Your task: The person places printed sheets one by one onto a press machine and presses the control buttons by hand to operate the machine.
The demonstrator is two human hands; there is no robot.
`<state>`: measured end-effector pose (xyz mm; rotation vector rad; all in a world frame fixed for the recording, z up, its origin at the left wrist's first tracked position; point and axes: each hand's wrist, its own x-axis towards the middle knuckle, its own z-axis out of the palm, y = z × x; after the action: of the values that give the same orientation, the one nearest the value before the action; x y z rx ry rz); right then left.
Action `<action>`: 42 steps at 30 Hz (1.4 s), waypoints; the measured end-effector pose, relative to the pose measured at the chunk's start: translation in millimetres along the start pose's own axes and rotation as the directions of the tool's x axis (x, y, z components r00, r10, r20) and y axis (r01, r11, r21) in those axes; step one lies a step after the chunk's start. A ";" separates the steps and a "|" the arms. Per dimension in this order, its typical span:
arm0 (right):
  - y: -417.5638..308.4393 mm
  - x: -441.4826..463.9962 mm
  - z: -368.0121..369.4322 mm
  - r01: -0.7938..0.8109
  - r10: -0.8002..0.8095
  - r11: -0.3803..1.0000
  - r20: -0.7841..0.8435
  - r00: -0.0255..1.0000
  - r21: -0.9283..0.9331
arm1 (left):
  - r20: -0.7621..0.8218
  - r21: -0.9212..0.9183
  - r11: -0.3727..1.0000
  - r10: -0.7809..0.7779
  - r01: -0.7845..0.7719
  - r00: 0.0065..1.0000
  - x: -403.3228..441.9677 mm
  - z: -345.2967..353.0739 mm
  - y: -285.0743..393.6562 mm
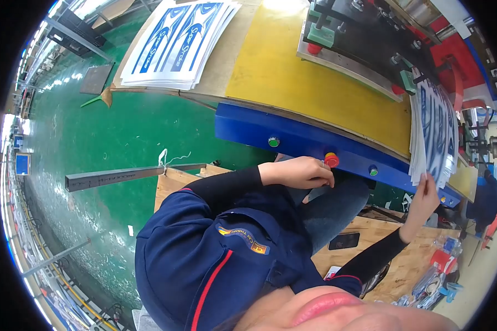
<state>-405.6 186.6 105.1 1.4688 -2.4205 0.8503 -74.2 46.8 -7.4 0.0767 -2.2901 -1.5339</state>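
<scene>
My right hand [423,199] is closed on the near edge of a stack of white sheets with blue print [435,129], at the right end of the machine table. The prints on that stack look smeared. My left hand [306,173] is above my thigh, its fingers curled and nothing visible in them. It sits close beside a red push button [331,160] on the blue front panel [243,128]; whether it touches the button I cannot tell. A second stack of white sheets with blue "Super Stroke" print [179,47] lies at the table's far left.
A yellow sheet [309,91] covers the table in front of the press frame [350,71]. Green buttons [273,142] flank the red one. A metal bar [113,178] juts out on the left. A phone [344,241] lies on a wooden board [392,259]. Another person [483,201] is at far right.
</scene>
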 end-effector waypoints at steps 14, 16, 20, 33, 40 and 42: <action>-192.4 -47.6 61.8 0.590 -0.692 0.719 0.294 0.660 0.368 | 0.184 -0.942 -0.306 -0.128 0.138 0.974 -7.5 43.5 -36.7; -196.1 -38.6 59.7 0.342 -0.596 0.786 0.485 0.640 0.515 | 0.201 -0.930 -0.327 -0.070 0.168 0.977 -7.1 38.4 -29.9; -155.1 -19.3 25.7 0.072 -0.507 0.738 0.480 0.716 0.671 | 0.245 -0.916 -0.312 0.060 0.251 0.968 -0.6 23.5 -14.9; -16.4 -199.4 -17.6 -0.318 0.512 0.681 -0.118 0.851 0.660 | 0.145 -0.384 0.882 -0.235 0.274 0.961 52.2 31.1 27.3; -40.8 -235.2 -39.1 -0.231 0.672 0.572 -0.289 0.682 0.787 | 0.118 -0.556 0.810 -0.148 0.188 0.982 38.3 59.1 35.2; -48.8 -232.6 -48.0 -0.220 0.704 0.534 -0.286 0.650 0.816 | 0.129 -0.551 0.810 -0.154 0.200 0.980 37.5 59.1 43.9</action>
<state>-255.3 371.8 61.7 0.3749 -2.0269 2.2276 -121.9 106.9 23.1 0.0724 -1.8236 -2.2892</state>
